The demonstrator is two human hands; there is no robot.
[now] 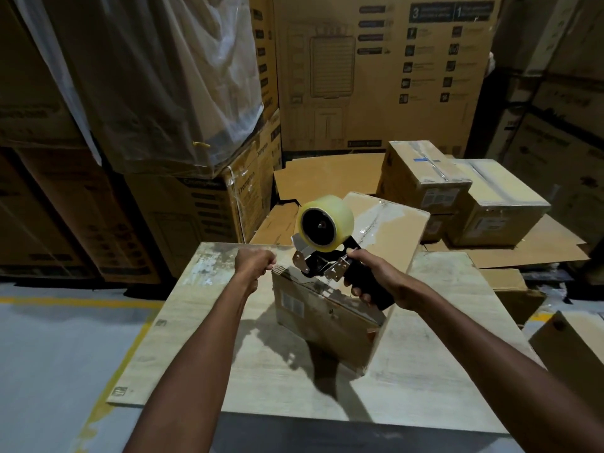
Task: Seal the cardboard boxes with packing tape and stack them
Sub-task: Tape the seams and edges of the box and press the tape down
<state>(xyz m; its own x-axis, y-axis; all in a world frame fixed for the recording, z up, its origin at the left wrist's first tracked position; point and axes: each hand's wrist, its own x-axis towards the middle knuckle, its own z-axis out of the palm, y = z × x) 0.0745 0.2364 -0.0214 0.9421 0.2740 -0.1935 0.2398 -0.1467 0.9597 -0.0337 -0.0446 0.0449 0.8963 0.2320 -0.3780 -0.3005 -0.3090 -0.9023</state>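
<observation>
Standing tilted on the pale surface (425, 371), cardboard box (327, 318), right grip (366, 276) wrapped round the black handle of the tape dispenser (322, 243) at the box's top edge, left grip (256, 263) curled at its upper corner, hold there unclear, taped boxes (425, 178) beyond.

Right hand (369, 276) gripping tape dispenser (327, 230), left hand (255, 263) holding tilted box (320, 318)

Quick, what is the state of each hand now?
Left hand: closed, fingers curled on the cardboard box corner.
Right hand: closed, holding the tape dispenser.
</observation>
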